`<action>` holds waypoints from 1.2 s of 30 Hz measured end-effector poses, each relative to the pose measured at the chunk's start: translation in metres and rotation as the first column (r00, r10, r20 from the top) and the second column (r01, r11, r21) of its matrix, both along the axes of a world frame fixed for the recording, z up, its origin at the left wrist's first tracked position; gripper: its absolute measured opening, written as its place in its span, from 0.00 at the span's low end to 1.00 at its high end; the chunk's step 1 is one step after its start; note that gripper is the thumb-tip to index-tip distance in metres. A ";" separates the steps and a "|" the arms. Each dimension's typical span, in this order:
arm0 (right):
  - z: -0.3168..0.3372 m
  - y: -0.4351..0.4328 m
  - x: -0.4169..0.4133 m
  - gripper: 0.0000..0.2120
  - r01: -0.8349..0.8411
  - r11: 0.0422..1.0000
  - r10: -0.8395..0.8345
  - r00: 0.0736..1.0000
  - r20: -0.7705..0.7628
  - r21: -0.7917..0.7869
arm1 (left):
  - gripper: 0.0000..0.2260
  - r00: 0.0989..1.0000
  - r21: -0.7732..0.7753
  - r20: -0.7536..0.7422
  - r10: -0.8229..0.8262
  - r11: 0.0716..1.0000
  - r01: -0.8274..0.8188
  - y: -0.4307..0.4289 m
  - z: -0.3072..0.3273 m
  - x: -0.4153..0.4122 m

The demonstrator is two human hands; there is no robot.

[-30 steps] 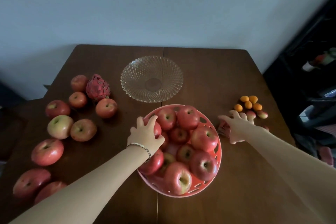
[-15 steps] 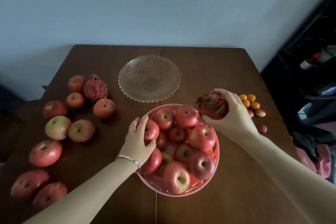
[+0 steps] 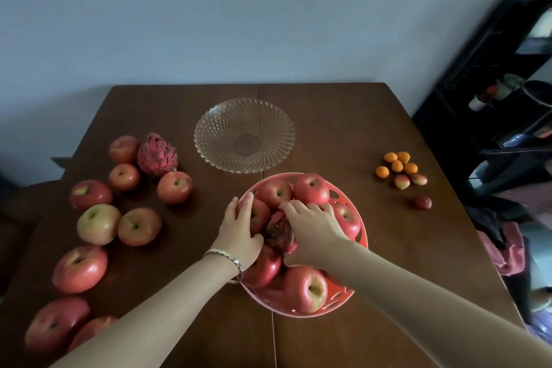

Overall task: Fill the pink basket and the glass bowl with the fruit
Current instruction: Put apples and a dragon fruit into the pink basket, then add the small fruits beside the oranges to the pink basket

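Clasps dragon fruit (image 3: 279,233) in right hand (image 3: 313,228); rests flat left hand (image 3: 239,236) on apple (image 3: 262,214). Risks toppling fruit off heaped pink basket (image 3: 298,314).

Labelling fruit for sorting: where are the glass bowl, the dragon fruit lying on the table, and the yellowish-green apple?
glass bowl (image 3: 221,131): head view, patterned wall left of centre.
dragon fruit (image 3: 157,155): head view, middle of scaly skin.
yellowish-green apple (image 3: 97,225): head view, its pale side.

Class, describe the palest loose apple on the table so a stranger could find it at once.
Start at the brown wooden table and look to its left side, where loose apples lie outside the pink basket. In the middle of that group sits the pale apple: mostly yellow-green, while its neighbours are red.
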State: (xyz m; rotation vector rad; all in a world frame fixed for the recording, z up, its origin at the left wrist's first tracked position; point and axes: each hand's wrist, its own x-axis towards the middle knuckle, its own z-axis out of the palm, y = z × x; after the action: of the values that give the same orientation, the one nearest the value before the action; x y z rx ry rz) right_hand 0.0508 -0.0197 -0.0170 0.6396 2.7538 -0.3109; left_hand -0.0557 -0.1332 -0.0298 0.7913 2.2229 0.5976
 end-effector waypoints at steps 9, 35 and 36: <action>0.029 0.031 0.051 0.19 0.222 0.929 -0.299 0.921 -0.249 -0.296 | 0.19 0.915 0.242 -0.376 -0.149 0.937 0.252 0.036 0.035 0.019; -0.082 0.320 0.155 0.17 0.615 0.770 -0.628 0.777 -0.032 -0.172 | 0.25 0.670 -0.299 -0.389 -0.633 0.774 0.558 0.332 -0.062 0.153; -0.084 0.323 0.151 0.18 0.621 0.767 -0.630 0.776 -0.007 -0.165 | 0.27 0.636 -0.320 -0.402 -0.659 0.751 0.577 0.339 -0.069 0.154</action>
State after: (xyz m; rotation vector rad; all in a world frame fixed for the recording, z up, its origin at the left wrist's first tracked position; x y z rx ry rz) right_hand 0.2021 0.3036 -0.1009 1.5244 2.4422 -0.6876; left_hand 0.0984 0.2054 -0.0984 1.6763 2.1642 -0.1630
